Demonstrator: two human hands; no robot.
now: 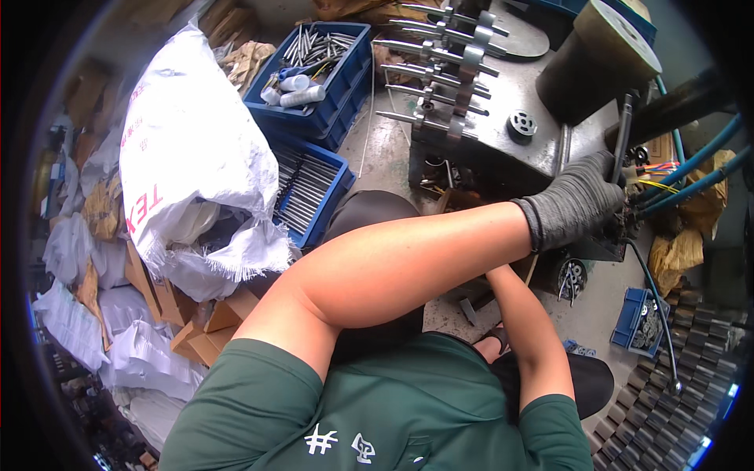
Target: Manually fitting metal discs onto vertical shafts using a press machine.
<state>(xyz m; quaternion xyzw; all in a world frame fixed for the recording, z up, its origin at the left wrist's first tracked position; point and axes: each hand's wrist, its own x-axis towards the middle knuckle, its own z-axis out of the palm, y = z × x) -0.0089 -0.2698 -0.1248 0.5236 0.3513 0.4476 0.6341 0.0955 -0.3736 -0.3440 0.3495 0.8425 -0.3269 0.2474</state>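
Left hand (pixel 577 200): in a gray glove, curled at the dark lever (pixel 626 125); how tightly it closes, I cannot tell
Lever spot: upright at the gloved fingertips
Right hand: hidden behind the left forearm (pixel 424 243), grip cannot be told
Holed disc (pixel 522 124): left of the grip
Big cylinder (pixel 589 67): beyond the grip
Blue hoses (pixel 695 179): right of the grip

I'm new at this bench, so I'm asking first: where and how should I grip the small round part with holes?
I'd pinch the round part by its dark outer rim, coming from above on your near side. It appears to sit flat, holed face up, with its rim clear of the big cylinder.
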